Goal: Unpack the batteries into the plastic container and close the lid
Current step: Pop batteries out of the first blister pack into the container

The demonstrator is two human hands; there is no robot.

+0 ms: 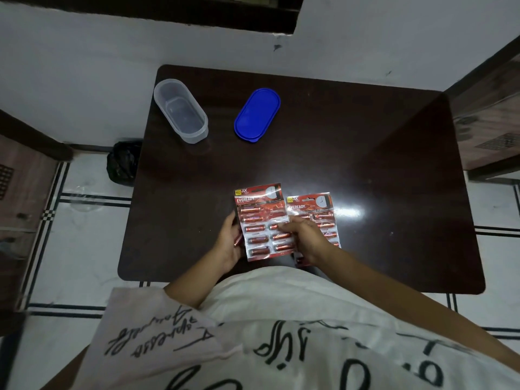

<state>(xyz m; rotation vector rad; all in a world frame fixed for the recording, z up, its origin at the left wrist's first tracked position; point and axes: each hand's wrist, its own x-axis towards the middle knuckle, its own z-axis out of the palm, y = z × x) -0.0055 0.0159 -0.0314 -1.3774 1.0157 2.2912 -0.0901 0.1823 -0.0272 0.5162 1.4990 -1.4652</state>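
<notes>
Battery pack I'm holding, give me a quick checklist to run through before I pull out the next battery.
1. Hold on the battery pack: ok, left hand grips its left edge.
2. Blister engaged: ok, right hand pinches the pack's right column.
3. Receiver ready: ok, plastic container upright, open, looks empty.
4. Mouth unobstructed: ok, blue lid lies apart beside it.
5. Workspace clear: not ok, second pack lies partly under the right hand.

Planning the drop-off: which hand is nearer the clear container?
Left. The left hand grips the battery pack at its left edge, on the side of the clear container; the right hand pinches the pack's right side, farther off.
</notes>
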